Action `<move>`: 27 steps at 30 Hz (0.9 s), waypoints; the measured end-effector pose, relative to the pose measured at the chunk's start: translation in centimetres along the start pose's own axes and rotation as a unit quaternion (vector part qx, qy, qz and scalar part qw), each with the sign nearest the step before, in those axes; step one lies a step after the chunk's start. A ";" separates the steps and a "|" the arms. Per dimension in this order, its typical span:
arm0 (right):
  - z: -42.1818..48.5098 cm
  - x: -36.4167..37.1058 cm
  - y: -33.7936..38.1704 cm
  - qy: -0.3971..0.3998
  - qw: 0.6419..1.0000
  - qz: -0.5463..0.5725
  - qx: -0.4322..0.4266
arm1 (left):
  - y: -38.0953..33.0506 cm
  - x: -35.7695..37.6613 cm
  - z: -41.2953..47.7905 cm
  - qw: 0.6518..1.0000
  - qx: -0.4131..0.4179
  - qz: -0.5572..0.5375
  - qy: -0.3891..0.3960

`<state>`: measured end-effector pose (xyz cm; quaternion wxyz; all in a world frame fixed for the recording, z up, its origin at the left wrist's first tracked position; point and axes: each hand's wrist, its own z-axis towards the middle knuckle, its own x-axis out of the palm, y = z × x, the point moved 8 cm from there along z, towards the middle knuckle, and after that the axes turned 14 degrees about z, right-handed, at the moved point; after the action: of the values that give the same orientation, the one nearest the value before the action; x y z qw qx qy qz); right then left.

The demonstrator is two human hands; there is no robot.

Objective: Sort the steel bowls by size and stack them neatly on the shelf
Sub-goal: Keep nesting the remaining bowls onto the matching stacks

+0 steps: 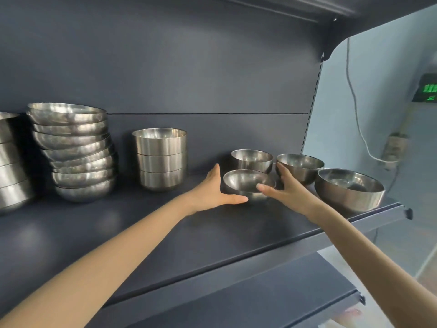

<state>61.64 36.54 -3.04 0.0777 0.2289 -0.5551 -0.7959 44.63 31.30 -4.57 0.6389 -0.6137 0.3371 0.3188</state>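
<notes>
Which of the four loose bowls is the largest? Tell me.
The bowl farthest right; it stands alone and is clearly wider than the three small ones beside it.

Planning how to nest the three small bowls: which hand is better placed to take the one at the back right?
Right, probably. The right hand has its fingers at the back-right bowl; the left hand sits on the far side of the front bowl.

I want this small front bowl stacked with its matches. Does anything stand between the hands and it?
Nothing visible does. The left hand and right hand flank the front small bowl directly. Its likely matches, the rear left bowl and rear right bowl, stand right behind it.
</notes>
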 end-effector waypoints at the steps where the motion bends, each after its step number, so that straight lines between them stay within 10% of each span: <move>1: -0.1 -0.1 -0.6 0.008 1.000 0.009 0.010 | -0.2 0.4 0.5 1.000 -0.002 -0.023 0.004; 27: 1.6 1.5 -1.6 0.007 0.999 0.014 0.048 | 3.8 0.0 3.3 0.994 -0.026 -0.064 -0.082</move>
<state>59.84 37.90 -4.51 0.0819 0.2298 -0.5952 -0.7657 41.62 34.81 -6.71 0.6669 -0.6226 0.2352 0.3351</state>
